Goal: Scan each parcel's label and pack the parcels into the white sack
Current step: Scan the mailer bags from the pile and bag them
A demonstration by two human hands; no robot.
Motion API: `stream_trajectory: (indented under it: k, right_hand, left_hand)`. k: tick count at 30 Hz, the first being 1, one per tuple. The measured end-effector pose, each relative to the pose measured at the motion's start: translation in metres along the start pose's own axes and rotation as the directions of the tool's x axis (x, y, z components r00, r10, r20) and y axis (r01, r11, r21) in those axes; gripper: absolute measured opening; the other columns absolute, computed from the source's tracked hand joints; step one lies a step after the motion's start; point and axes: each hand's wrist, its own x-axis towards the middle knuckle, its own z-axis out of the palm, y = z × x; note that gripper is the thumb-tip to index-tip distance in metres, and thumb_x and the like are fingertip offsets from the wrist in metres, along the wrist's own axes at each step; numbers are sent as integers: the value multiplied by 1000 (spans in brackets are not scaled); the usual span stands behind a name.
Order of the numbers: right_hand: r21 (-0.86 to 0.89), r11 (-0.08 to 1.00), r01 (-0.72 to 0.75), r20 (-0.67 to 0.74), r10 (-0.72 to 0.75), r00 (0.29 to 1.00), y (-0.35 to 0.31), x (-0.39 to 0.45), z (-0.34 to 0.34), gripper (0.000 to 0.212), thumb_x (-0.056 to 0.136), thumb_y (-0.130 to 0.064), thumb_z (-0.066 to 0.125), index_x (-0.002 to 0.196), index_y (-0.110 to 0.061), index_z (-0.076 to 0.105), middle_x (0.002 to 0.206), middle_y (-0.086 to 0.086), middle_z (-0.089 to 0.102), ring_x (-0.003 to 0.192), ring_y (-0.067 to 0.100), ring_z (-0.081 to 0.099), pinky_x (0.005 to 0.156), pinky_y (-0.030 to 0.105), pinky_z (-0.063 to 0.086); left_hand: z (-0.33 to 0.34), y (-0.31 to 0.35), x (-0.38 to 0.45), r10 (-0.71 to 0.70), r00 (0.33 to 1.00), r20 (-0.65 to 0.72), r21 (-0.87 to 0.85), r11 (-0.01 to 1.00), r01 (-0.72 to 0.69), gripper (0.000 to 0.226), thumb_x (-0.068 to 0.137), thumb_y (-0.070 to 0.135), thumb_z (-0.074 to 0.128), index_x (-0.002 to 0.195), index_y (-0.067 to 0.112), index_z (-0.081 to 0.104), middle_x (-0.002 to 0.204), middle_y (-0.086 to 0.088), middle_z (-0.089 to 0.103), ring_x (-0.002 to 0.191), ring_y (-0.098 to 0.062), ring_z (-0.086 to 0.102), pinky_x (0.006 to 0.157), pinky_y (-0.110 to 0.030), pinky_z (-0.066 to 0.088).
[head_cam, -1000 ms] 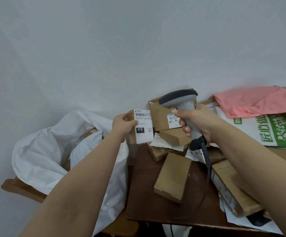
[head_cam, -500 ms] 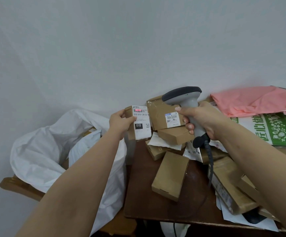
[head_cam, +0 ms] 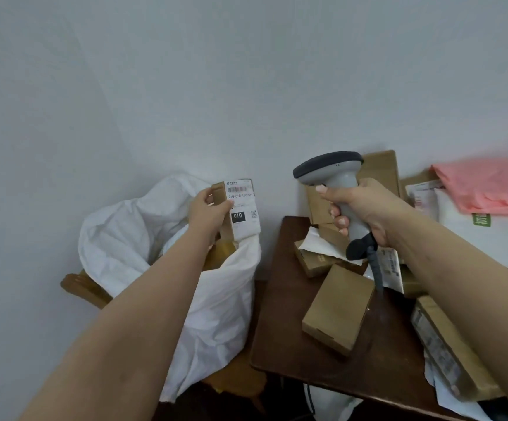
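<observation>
A: Head view: left hand (head_cam: 208,212) grips the small brown cardboard parcel with the white "010" label (head_cam: 236,208), label facing the camera. The parcel now sits right above the mouth of the crumpled white plastic sack (head_cam: 216,299); half a second ago it was further right, in front of the parcel pile, with a red scan line on the barcode.

B: So the scan's done?

A: Likely. The barcode still shows a faint red tint, but I can't tell if the beam is on it. The move over the sack suggests this one is going in next.

B: Right hand?

A: Right hand (head_cam: 365,212) is wrapped around the handle of the grey pistol-grip barcode scanner with the dark head (head_cam: 334,183), held above the dark brown wooden counter (head_cam: 280,344), head pointing left toward the parcel, well apart from it.

B: What's left?

A: Plenty. A flat brown cardboard box (head_cam: 337,309) lies near the counter's front edge, more boxes are stacked behind the scanner, and a pink plastic mailer (head_cam: 486,185) lies at far right. Something yellowish-brown is already inside the sack; can't tell what.
</observation>
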Motion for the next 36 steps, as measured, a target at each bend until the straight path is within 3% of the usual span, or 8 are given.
stream_trajectory:
  k: [4, 7, 12, 17, 22, 28, 33, 36]
  right_hand:
    - [34, 997, -66, 41, 65, 997, 13, 16, 22, 23, 90, -19, 70, 95, -6, 53, 56, 5, 48, 40, 14, 39, 40, 24, 39]
    - [39, 993, -108, 61, 105, 993, 21, 25, 36, 21, 91, -18, 69, 95, -6, 53, 57, 5, 46, 40, 13, 39, 38, 23, 38]
    - [30, 988, -154, 56, 153, 987, 29, 33, 44, 18, 93, -18, 67, 91, -7, 53, 58, 5, 45, 37, 11, 39, 35, 20, 36]
    - [50, 980, -191, -43, 193, 980, 35, 38, 21, 19, 92, -19, 67, 90, -8, 52, 57, 4, 46, 39, 11, 41, 36, 21, 39]
    - [44, 969, -245, -187, 248, 950, 51, 29, -22, 18, 93, -20, 66, 97, -7, 53, 61, 4, 47, 43, 12, 42, 38, 22, 40]
    - [58, 946, -318, -294, 320, 900, 86, 8, -69, 15, 93, -17, 66, 93, -7, 56, 58, 5, 47, 38, 12, 41, 37, 22, 39]
    - [80, 923, -376, -313, 381, 870, 115, -13, -92, 16, 93, -14, 66, 88, -6, 53, 58, 7, 45, 40, 13, 39, 37, 21, 37]
    - [89, 917, -388, -318, 396, 862, 126, -23, -105, 19, 92, -14, 67, 85, -4, 53, 58, 8, 44, 39, 14, 38, 36, 22, 36]
  left_hand:
    - [-66, -12, 8, 16, 951, -309, 22, 1000, -9, 52, 79, 23, 78, 125, 20, 56, 111, 1, 65, 95, -14, 64, 83, -24, 53]
    - [-101, -28, 16, -49, 915, -400, 81, 993, 88, 56, 76, 31, 79, 125, 17, 56, 114, -2, 65, 100, -19, 64, 94, -37, 52]
    - [-115, -46, 35, -154, 879, -452, 45, 980, 195, 69, 78, 35, 77, 129, 1, 44, 123, -13, 60, 107, -28, 62, 91, -45, 54]
    - [-83, -54, 41, -264, 930, -255, 148, 940, 307, 94, 78, 44, 76, 145, 0, 27, 131, -11, 55, 109, -29, 59, 89, -43, 54]
    - [5, -69, 7, -112, 992, 55, 423, 903, 79, 76, 81, 41, 70, 140, 5, 39, 136, -7, 50, 125, -31, 49, 105, -44, 43]
    - [122, -111, -101, -174, 852, 494, 614, 763, -200, 85, 83, 50, 68, 149, 16, 27, 150, -13, 30, 135, -33, 37, 109, -42, 36]
    - [174, -149, -171, -482, 722, 496, 838, 484, -253, 120, 71, 72, 65, 154, 28, -9, 160, -17, -17, 146, -43, -9, 112, -62, 16]
    - [187, -162, -186, -527, 736, 424, 879, 434, -196, 125, 70, 67, 71, 153, 28, -15, 157, -21, -22, 146, -44, -12, 112, -63, 16]
